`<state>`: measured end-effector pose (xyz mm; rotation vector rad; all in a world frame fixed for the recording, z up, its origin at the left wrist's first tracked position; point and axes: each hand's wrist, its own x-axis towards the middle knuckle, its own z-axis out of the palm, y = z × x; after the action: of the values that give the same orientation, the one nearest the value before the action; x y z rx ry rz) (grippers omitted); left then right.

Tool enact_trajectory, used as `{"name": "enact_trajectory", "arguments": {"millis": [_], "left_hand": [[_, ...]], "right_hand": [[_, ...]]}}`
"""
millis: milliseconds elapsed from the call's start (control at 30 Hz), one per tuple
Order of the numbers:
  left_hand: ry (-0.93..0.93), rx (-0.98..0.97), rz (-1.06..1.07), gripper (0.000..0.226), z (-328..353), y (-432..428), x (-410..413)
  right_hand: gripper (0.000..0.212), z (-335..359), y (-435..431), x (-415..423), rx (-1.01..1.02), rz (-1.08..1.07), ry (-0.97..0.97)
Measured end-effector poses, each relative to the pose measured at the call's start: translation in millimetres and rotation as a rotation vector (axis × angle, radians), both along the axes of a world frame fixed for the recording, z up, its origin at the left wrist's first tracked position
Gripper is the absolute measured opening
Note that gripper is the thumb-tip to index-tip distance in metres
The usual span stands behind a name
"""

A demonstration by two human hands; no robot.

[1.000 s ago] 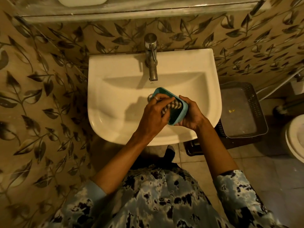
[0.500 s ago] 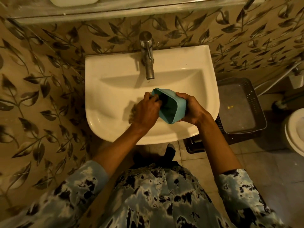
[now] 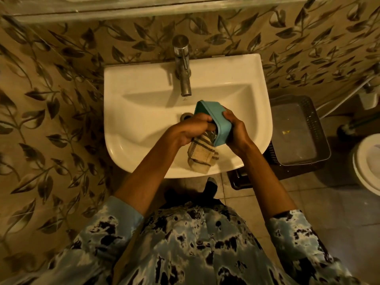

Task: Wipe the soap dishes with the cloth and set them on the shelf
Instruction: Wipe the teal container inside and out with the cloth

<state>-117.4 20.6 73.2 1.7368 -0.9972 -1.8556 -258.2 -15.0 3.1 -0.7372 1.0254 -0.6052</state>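
A teal soap dish (image 3: pixel 213 118) is held on edge over the white sink (image 3: pixel 144 112), its hollow side facing left. My right hand (image 3: pixel 236 130) grips its right rim from behind. My left hand (image 3: pixel 191 130) holds a beige striped cloth (image 3: pixel 202 156) and pushes part of it into the dish. The cloth's loose end hangs down over the sink's front. A shelf (image 3: pixel 144 9) runs along the wall above the tap.
A chrome tap (image 3: pixel 183 66) stands at the back of the sink, the drain (image 3: pixel 186 116) just left of the dish. A dark plastic basket (image 3: pixel 298 130) sits on the floor to the right, beside a white toilet (image 3: pixel 368 163). Leaf-patterned tiles cover the walls.
The camera tilted down a little. My left hand drew back from the dish's far end toward its near end, and the cloth's loose end now hangs out below the dish.
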Motion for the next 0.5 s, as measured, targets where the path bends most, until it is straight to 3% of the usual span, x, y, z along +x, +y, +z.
{"name": "enact_trajectory", "arguments": {"millis": [67, 200, 300, 367, 433, 500], "left_hand": [[0.111, 0.016, 0.079, 0.032, 5.0, -0.5, 2.5], [0.164, -0.003, 0.134, 0.037, 2.8, 7.6, 8.3], [-0.057, -0.169, -0.064, 0.037, 0.3, 11.6, 22.2], [-0.267, -0.278, -0.296, 0.034, -0.7, 14.0, 33.7], [-0.405, -0.258, -0.463, 0.033, -4.7, 18.8, 43.1], [-0.455, -0.203, -0.429, 0.033, -10.0, 25.2, 51.0]], "right_hand": [[0.038, 0.7, -1.2, 2.6, -0.046, -0.012, 0.035], [0.054, 7.2, -11.3, 6.1, -0.086, -0.007, 0.150], [0.053, 9.7, -16.9, 3.8, -0.057, -0.008, 0.186], [0.052, 8.7, -18.7, -0.9, 0.074, -0.079, 0.120], [0.049, 9.5, -20.6, -7.5, 0.305, -0.189, -0.053], [0.041, 13.1, -20.8, -12.9, 0.403, -0.212, -0.176]]}}
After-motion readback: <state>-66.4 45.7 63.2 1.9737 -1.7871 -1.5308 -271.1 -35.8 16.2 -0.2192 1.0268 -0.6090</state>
